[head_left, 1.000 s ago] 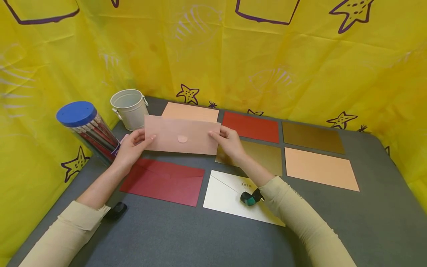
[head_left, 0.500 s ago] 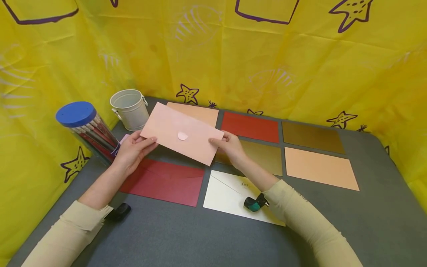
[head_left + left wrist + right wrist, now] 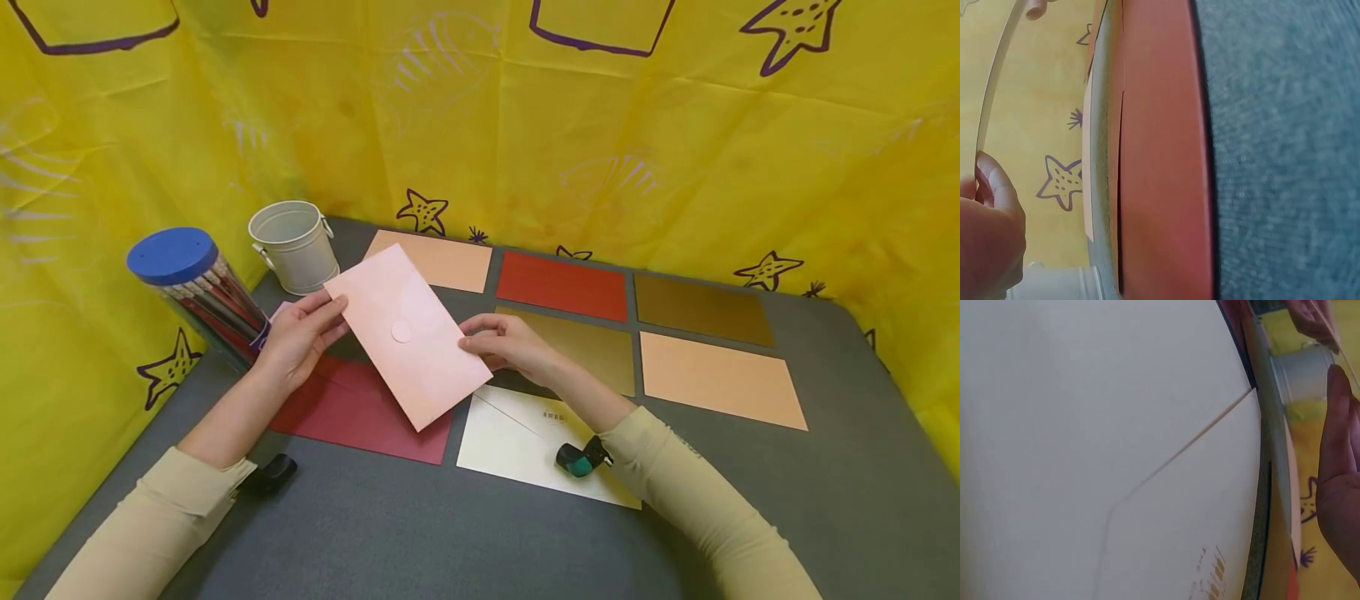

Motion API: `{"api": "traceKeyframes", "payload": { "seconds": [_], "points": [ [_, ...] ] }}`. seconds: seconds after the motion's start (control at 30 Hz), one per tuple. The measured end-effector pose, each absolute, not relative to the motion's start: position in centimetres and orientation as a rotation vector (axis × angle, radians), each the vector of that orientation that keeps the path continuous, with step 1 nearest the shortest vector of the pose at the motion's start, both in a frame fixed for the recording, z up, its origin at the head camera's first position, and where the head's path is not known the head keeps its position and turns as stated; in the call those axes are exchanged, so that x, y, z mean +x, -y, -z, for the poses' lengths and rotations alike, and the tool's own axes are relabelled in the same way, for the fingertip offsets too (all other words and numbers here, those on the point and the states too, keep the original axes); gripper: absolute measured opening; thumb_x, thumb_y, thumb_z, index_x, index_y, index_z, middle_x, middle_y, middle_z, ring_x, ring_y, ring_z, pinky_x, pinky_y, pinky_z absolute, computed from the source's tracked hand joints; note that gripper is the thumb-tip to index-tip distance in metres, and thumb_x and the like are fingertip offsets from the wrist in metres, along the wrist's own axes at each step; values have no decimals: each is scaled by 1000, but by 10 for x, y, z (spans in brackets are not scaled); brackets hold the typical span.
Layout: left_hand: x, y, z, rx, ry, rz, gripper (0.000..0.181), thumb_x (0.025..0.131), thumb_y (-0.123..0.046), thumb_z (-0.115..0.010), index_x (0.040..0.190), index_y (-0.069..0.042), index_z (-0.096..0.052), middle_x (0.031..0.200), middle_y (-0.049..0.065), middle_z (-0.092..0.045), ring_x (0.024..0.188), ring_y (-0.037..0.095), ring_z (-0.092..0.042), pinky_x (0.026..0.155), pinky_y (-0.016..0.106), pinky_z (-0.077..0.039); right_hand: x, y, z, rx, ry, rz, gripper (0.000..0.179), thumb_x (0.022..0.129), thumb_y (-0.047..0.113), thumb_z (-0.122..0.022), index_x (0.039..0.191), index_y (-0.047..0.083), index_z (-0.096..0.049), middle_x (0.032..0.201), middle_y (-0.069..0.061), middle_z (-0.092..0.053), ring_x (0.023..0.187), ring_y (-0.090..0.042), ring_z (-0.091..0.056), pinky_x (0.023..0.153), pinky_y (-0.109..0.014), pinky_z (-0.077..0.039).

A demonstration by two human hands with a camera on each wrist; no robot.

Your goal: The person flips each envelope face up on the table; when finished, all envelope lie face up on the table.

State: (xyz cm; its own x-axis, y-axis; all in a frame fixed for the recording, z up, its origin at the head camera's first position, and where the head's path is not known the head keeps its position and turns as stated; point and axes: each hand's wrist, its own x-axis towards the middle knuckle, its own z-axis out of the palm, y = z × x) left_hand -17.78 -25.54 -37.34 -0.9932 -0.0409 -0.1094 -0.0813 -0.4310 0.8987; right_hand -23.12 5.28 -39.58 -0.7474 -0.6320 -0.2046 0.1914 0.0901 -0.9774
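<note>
In the head view, a pale pink envelope [image 3: 412, 333] with a round, lighter spot in its middle is held tilted above the table. My left hand [image 3: 300, 337] pinches its upper left corner, thumb on the front face. At its lower right edge, my right hand [image 3: 517, 346] grips it between thumb and fingers. Beneath it lies a dark red envelope [image 3: 330, 417], partly covered from sight. A cream envelope [image 3: 495, 450] lies below my right forearm. The left wrist view shows the pink envelope edge-on between the left fingers.
Flat on the grey table [image 3: 390, 533] are a peach envelope [image 3: 442, 258], a bright red one [image 3: 562, 287], two gold ones [image 3: 701, 308], and another peach one [image 3: 720, 379]. A white pail [image 3: 294, 250] and a blue-lidded tube of pencils [image 3: 198, 287] stand left. Yellow cloth hangs behind.
The pink envelope has turned clockwise from nearly level to steeply slanted, its lower end now over the dark red envelope. My right hand has shifted slightly down along its edge.
</note>
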Motion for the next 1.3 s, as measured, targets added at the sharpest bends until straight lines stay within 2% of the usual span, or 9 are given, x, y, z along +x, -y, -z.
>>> {"api": "traceKeyframes", "payload": {
  "seconds": [0.33,0.53,0.77,0.87,0.97,1.13,1.3],
  "points": [
    [-180,245,372,-271,-1834,-2375,10,90,-17,-71,100,-20,-70,94,-6,-72,84,9,-69,78,21,-55,-232,-42,390,-430,-1737,1704,36,93,17,-65,124,0,-60,95,-10,-68,75,-19,-66,67,-31,-58],
    [-180,240,374,-241,-1885,-2273,20,91,-18,-70,110,-13,-65,94,-5,-71,84,10,-68,78,22,-55,-233,-34,390,-365,-1755,1717,34,93,19,-67,121,1,-62,94,-9,-69,74,-19,-66,64,-29,-58],
    [-179,236,376,-209,-1960,-2133,49,93,-22,-68,133,3,-53,97,-5,-70,85,9,-68,80,23,-55,-231,-33,393,-404,-1791,1709,23,93,15,-66,110,0,-65,85,-7,-68,70,-17,-64,63,-27,-57],
    [-179,236,375,-197,-1972,-2085,56,95,-23,-66,139,5,-46,99,-5,-69,88,9,-67,82,24,-54,-230,-33,394,-411,-1811,1713,21,94,15,-65,108,0,-65,84,-6,-68,71,-17,-65,65,-27,-57],
    [-180,237,375,-180,-1976,-2023,57,96,-24,-63,142,5,-44,108,-1,-66,93,10,-67,85,26,-53,-230,-34,394,-373,-1820,1762,22,94,15,-65,110,0,-64,85,-6,-68,71,-17,-65,67,-27,-57],
    [-177,239,377,-116,-1973,-1885,59,98,-26,-60,145,5,-39,128,12,-57,99,12,-65,88,28,-53,-232,-36,394,-253,-1805,1953,28,94,13,-64,117,-3,-60,88,-6,-69,72,-17,-67,69,-28,-58],
    [-172,243,381,-41,-1938,-1793,58,100,-23,-57,143,8,-37,117,11,-62,96,16,-66,86,29,-54,-234,-40,394,-151,-1721,2159,31,96,10,-60,122,-5,-54,91,-7,-69,74,-17,-68,69,-29,-58]
  ]
}}
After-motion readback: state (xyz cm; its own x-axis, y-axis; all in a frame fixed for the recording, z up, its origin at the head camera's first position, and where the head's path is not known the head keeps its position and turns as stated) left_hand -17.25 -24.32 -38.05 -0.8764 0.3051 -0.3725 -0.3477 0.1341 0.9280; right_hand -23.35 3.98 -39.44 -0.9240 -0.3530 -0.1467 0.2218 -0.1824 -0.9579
